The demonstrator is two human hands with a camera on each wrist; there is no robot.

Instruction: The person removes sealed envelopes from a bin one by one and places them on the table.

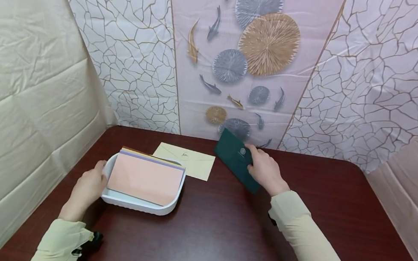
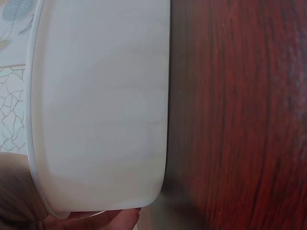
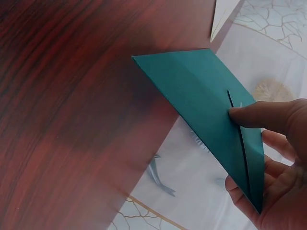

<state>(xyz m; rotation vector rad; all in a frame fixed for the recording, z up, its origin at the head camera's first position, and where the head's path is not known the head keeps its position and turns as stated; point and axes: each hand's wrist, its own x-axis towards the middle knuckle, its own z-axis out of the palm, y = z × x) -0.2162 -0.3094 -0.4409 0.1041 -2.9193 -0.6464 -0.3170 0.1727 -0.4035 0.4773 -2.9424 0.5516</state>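
Head view: a dark reddish-brown, wood-grained worktop [image 1: 195,249] carries a white, round-cornered open basin [image 1: 134,204] toward its left edge. Sloping inside the basin is a stack of flat rectangular paper pieces [image 1: 145,179], pink foremost, with lavender and yellow edges behind. A pale-yellow rectangular paper envelope [image 1: 198,163] lies partly behind the basin, toward the far edge. Right of it, a dark-green rectangular paper envelope [image 1: 232,154] is tilted near that same edge. The person's right grip [image 1: 266,169] is clamped on the green envelope, thumb on one face; the left grip [image 1: 88,183] is clamped on the basin's left end.
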